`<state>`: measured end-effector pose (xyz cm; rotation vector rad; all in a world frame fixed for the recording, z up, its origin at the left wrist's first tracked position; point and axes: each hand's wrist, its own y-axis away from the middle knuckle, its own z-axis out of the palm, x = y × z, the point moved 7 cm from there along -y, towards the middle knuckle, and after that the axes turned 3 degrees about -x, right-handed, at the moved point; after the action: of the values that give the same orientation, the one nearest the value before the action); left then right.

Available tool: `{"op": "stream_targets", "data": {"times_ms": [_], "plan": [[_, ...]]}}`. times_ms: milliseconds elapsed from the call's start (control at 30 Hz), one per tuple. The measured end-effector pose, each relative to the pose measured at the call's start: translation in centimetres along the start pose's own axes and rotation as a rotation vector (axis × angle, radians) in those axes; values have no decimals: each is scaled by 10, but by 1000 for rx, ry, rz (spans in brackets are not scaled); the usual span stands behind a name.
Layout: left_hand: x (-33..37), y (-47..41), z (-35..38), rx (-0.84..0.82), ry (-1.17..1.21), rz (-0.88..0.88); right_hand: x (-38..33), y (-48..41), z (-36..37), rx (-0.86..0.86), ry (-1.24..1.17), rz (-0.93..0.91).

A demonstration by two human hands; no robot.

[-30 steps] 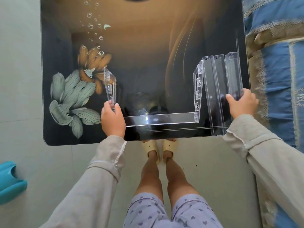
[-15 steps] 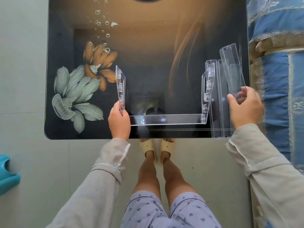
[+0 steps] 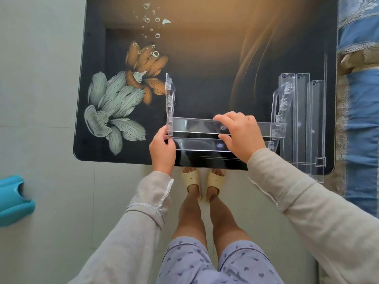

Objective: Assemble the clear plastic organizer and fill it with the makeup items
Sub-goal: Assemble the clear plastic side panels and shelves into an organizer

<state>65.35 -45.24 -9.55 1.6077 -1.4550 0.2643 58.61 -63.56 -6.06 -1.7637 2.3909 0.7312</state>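
Note:
The clear plastic organizer frame [image 3: 170,99] stands near the front edge of the dark glass table [image 3: 205,58], with two upright side panels joined by a low shelf [image 3: 196,144]. My left hand [image 3: 163,149] grips the front lower corner of the left side panel. My right hand [image 3: 241,136] holds a long clear shelf strip [image 3: 194,125] lying across between the two side panels, just above the low shelf. The right side panel [image 3: 276,111] stands upright beyond my right hand. No makeup items are in view.
Several loose clear strips [image 3: 303,119] lie flat at the table's right edge, some overhanging the front. A blue patterned bed cover [image 3: 361,99] runs along the right. A teal plastic object [image 3: 14,199] sits on the tiled floor at the left. My feet stand under the table edge.
My right hand has carried a clear strip from the pile at the right over to the frame and now holds it across the two side panels. The left hand stays on the left panel.

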Motion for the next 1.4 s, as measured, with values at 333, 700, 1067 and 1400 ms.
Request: {"op": "stream_targets", "data": {"times_ms": [333,700,1067,1400], "plan": [[-8,2,0,-23,-2,24,6,2,21,-56,18,29],[-8,1,1,-13,3,10,9,-1,31,-76,24,45],[-6,-16,8,47,-170,-74,12,3,33,-22,-37,29],[72,35,42,194,-428,606,89,89,-20,497,-480,488]]}}
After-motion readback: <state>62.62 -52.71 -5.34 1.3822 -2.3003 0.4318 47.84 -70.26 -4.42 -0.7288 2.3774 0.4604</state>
